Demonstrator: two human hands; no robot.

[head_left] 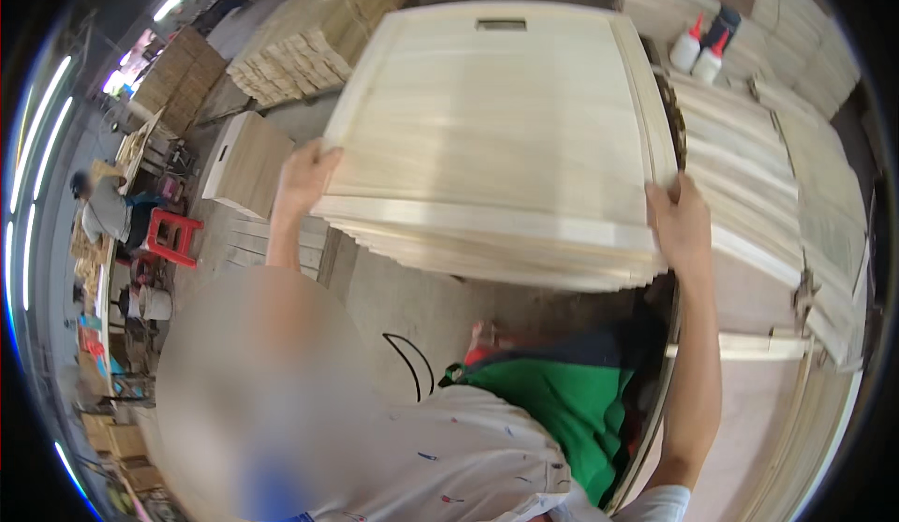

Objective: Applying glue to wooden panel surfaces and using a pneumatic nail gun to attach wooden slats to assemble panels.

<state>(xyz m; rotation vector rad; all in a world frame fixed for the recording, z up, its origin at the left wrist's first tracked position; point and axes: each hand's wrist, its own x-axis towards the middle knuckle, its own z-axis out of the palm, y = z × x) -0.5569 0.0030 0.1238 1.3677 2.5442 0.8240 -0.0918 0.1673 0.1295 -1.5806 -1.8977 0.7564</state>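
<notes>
A pale wooden panel [487, 119] with a raised border and a small dark slot near its far edge lies in front of me. My left hand [307, 177] grips its left edge near the close corner, fingers curled around the side. On the opposite side, my right hand [681, 220] closes on the right edge near the other close corner. Beneath the panel, a stack of similar boards [496, 264] shows its layered edges. Whether the panel rests fully on the stack or is slightly lifted, I cannot tell.
Wooden boards [740, 157] cover the bench at right, with white glue bottles with red tips [685, 51] beyond. Another stack of boards [314, 35] stands far left, and a slotted wooden box [248, 161] nearer. A person [108, 208] works by a red stool [175, 235].
</notes>
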